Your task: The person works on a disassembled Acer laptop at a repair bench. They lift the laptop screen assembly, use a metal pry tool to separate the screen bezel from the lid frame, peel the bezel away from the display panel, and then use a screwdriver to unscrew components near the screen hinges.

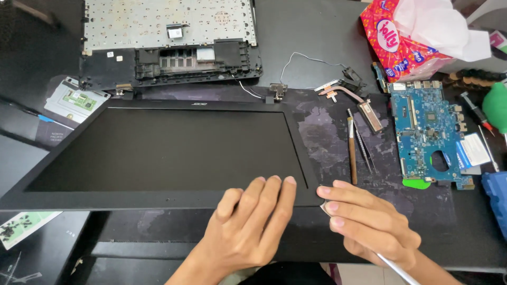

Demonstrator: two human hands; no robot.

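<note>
A black laptop screen panel [158, 150] lies flat on the dark desk, its hinges toward the far side. My left hand [248, 227] rests palm down on the panel's near right bezel, fingers together and flat. My right hand [369, 224] is beside the panel's near right corner, pinching a thin silver pry tool [397, 269] whose flat tip [322, 208] touches that corner edge.
The opened laptop base [169, 39] lies at the back. A blue motherboard [430, 132] sits at the right, with a copper heat pipe [354, 97], a brush [351, 150] and tweezers [363, 145] beside it. A tissue pack [406, 42] is at the far right, a touchpad board [76, 100] at the left.
</note>
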